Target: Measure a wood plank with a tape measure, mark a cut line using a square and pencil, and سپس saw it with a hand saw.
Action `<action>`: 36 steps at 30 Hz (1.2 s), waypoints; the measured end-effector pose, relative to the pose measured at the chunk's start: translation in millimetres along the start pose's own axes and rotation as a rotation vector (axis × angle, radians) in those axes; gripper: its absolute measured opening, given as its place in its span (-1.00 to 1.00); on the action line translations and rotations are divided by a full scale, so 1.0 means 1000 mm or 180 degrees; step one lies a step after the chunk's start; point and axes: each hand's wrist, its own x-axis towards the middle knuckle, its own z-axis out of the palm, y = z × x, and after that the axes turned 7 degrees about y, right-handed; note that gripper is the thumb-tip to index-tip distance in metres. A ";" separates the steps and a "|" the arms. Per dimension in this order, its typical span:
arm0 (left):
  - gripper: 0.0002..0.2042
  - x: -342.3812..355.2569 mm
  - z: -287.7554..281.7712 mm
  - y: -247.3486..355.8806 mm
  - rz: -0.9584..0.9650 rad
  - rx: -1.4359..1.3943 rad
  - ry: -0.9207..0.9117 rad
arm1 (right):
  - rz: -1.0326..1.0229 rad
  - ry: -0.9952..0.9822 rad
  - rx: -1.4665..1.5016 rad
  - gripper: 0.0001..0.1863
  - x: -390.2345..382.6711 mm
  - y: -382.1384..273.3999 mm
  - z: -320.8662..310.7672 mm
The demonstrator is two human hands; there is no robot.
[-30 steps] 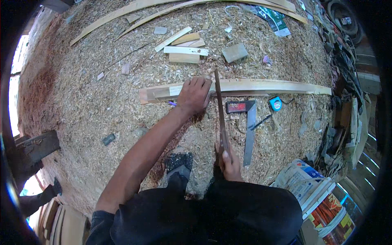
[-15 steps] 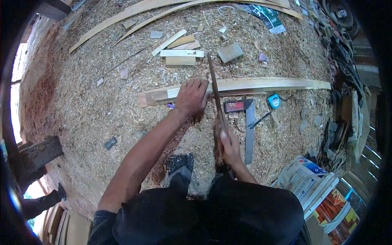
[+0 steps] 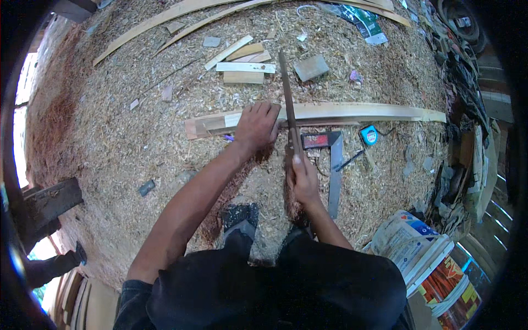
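My left hand [image 3: 257, 125] is closed over a long pale wooden plank [image 3: 352, 111] lying crosswise, holding it near its left part. In my right hand [image 3: 303, 179], the fingers are wrapped round the handle of a hand saw [image 3: 287, 91]. Its narrow, edge-on blade crosses the plank just right of my left hand and points away from me. The cutting edge against the wood is hard to make out. Right of the saw lie a try square [image 3: 335, 181], a dark pen [image 3: 350, 160] and a blue tape measure [image 3: 369, 135].
Wood shavings cover the floor. Beyond the plank are short offcuts [image 3: 245, 67] and a grey-brown block [image 3: 311, 68]. Long thin strips [image 3: 165, 22] curve along the far side. A white bucket [image 3: 399, 236] stands at the near right, and a heap of dark cloth [image 3: 465, 82] at the right.
My right hand has pushed the saw forward, away from me, so its tip reaches farther past the plank. My left hand stays on the plank.
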 end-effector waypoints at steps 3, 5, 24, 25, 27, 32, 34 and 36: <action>-0.62 -0.003 0.002 -0.002 0.0035 0.0040 0.0062 | -0.0284 0.0154 0.0016 -0.39 -0.013 0.018 0.003; -0.61 -0.004 0.005 -0.005 0.0053 0.0072 0.0182 | -0.0594 0.0334 0.0039 -0.37 -0.049 0.039 0.001; -0.61 0.001 0.000 0.002 0.0062 0.0041 0.0256 | -0.0081 -0.0080 0.0219 -0.35 -0.016 0.015 -0.001; -0.62 -0.003 -0.001 0.000 0.0012 0.0036 0.0177 | -0.0072 -0.0109 0.0239 -0.35 -0.006 0.006 0.005; -0.62 -0.003 0.000 -0.001 0.0043 0.0029 0.0161 | 0.0654 -0.0117 0.0239 -0.36 0.000 -0.019 0.008; -0.64 -0.001 -0.001 0.000 -0.0016 0.0060 0.0147 | -0.0309 0.0195 0.0270 -0.39 -0.059 0.024 -0.003; -0.65 0.000 -0.001 0.003 0.0038 0.0010 0.0140 | 0.0048 0.0164 0.0287 -0.38 -0.077 0.019 -0.007; -0.64 -0.002 0.000 0.003 0.0036 0.0005 0.0127 | 0.0020 0.0146 0.0171 -0.40 -0.038 0.007 -0.003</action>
